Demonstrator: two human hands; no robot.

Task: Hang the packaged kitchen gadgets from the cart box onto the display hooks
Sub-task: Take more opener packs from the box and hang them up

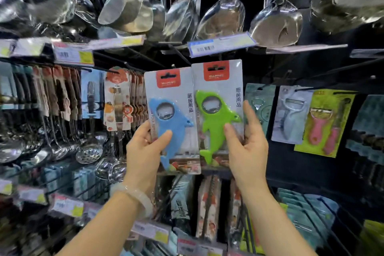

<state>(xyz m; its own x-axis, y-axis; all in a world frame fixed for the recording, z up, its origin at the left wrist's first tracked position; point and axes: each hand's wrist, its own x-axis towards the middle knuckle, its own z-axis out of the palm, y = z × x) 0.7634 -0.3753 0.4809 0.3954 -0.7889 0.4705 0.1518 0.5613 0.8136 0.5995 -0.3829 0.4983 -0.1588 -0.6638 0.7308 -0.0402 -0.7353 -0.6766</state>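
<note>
Two packaged dolphin-shaped bottle openers are held up side by side before the display. My left hand (143, 149) grips the lower left of the blue dolphin pack (170, 118), thumb across its front. My right hand (247, 147) grips the lower right of the green dolphin pack (216, 114), which sits slightly higher. Each card has a red header with a hang slot. A dark display hook (178, 54) juts out just above the packs, under a blue price label (220, 44). The cart box is out of view.
Steel ladles and spatulas (224, 10) hang in a row overhead. Packaged peelers (320, 122) hang at right, packaged utensils (118, 97) and skimmers (89, 151) at left. More packs on hooks fill the lower rows, with price tags (72, 55) along the rails.
</note>
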